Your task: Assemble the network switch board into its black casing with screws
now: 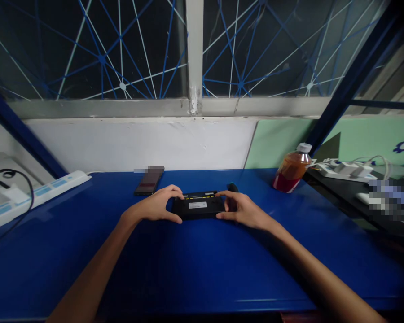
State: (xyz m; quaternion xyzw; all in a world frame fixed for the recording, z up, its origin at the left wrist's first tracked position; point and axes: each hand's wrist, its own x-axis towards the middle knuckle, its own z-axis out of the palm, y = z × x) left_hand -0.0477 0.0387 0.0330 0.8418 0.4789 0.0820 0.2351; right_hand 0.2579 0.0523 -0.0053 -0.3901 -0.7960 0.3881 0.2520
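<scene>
A flat black rectangular device (pixel 198 211) lies on the blue table between my hands, with a white label and a yellow-dashed strip along its far side. My left hand (pixel 161 204) grips its left end, thumb at the near edge and fingers at the far edge. At the right end, my right hand (pixel 244 210) holds it the same way, thumb near and index finger on the far edge. Just behind my right hand, a small dark object (pixel 232 186) shows in part; its kind is unclear.
A dark phone (pixel 150 181) lies behind my left hand. A bottle of red-orange drink (pixel 292 169) stands back right on the blue table (pixel 188 269). White power strips lie at the left (pixel 40 197) and right (pixel 345 171), with cables. Blue posts rise on both sides before a window.
</scene>
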